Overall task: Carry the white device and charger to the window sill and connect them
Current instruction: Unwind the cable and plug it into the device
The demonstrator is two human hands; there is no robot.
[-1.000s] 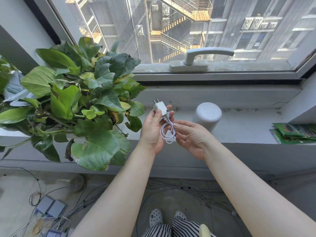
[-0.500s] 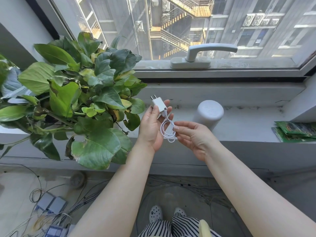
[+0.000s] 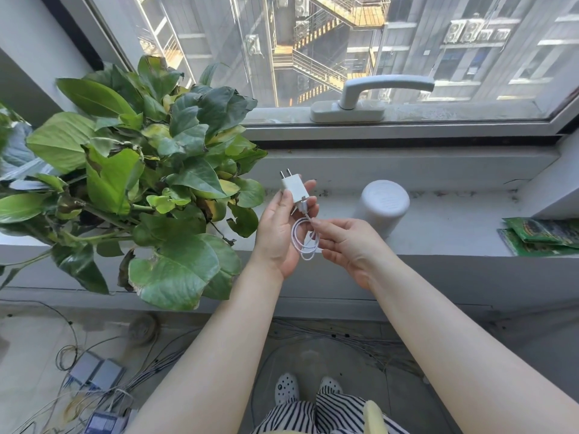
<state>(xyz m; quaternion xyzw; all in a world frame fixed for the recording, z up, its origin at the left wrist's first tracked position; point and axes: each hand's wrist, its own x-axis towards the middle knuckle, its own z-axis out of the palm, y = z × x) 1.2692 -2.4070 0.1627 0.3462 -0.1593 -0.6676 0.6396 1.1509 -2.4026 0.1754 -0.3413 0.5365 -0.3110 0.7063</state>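
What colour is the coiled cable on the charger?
White, same as the charger. The cable shows in the head view, looped between both hands.

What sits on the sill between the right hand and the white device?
Nothing: in the head view, only bare window sill separates the right hand from the white device. The hand touches the charger's coiled cable.

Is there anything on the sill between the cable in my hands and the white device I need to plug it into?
Nothing visible does. The cable hangs looped between the left hand and right hand; the white device stands just right, bare sill around it.
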